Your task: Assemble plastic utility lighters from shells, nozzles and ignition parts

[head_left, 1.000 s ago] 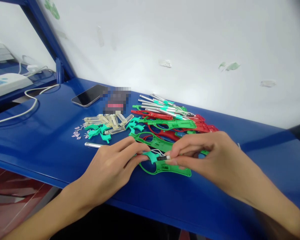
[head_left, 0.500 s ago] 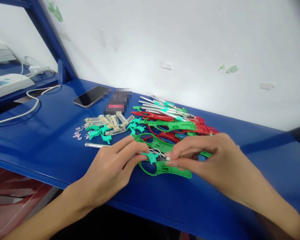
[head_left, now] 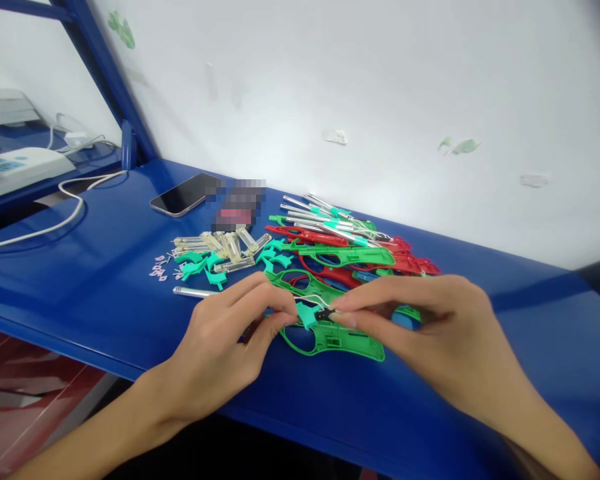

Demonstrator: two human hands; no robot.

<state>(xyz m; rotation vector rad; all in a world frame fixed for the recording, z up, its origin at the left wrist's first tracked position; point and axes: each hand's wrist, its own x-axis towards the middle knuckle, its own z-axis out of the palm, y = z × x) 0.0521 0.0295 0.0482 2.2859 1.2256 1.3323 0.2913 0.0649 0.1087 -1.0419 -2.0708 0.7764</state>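
My left hand point(head_left: 235, 333) pinches a teal trigger point(head_left: 307, 315) between thumb and forefinger. My right hand point(head_left: 420, 327) has thumb and forefinger closed on a small black igniter part point(head_left: 324, 315), which meets the trigger's right side. A thin white wire point(head_left: 313, 298) loops just above them. Below both hands lies a green lighter shell half point(head_left: 350, 343), hollow face up. Another green shell half point(head_left: 307, 283) rests behind the fingers. A silver tube point(head_left: 195, 291) lies left of my left hand, its right end hidden behind that hand.
Clear fuel tanks point(head_left: 235, 247), loose teal triggers point(head_left: 195, 265) and tiny pink pieces point(head_left: 157, 270) lie to the left. Behind are red shells point(head_left: 305, 235) and silver tubes with wires point(head_left: 305, 215). A phone point(head_left: 185, 195) and a blurred dark item point(head_left: 237, 203) sit near the wall.
The view has shifted slightly. The white end of the igniter part, visible before, is now mostly covered by my right fingertips. Both hands keep their pinch.
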